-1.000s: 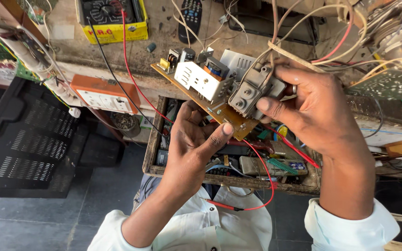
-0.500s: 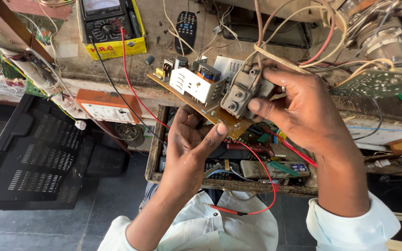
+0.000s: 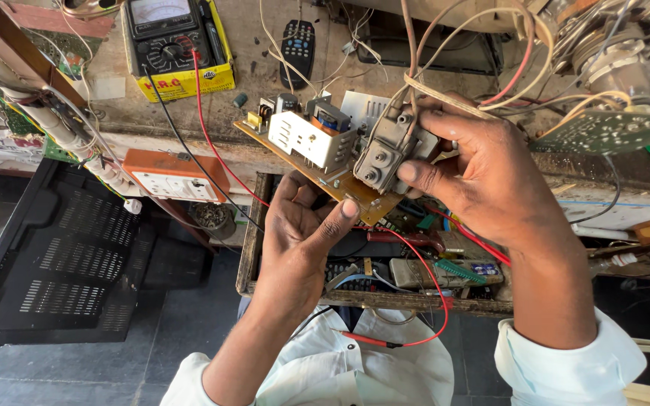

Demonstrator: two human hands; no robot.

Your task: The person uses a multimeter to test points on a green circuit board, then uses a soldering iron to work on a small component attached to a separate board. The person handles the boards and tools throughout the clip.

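While the left hand (image 3: 299,240) clamps the circuit board (image 3: 317,162) from below, above the worktop (image 3: 265,113), the right hand (image 3: 475,180) grips what looks like its grey transformer (image 3: 385,154).

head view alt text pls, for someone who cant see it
Two bare hands hold a brown circuit board above an open drawer of parts: left hand underneath, right hand gripping its grey component. A multimeter sits on the workbench.
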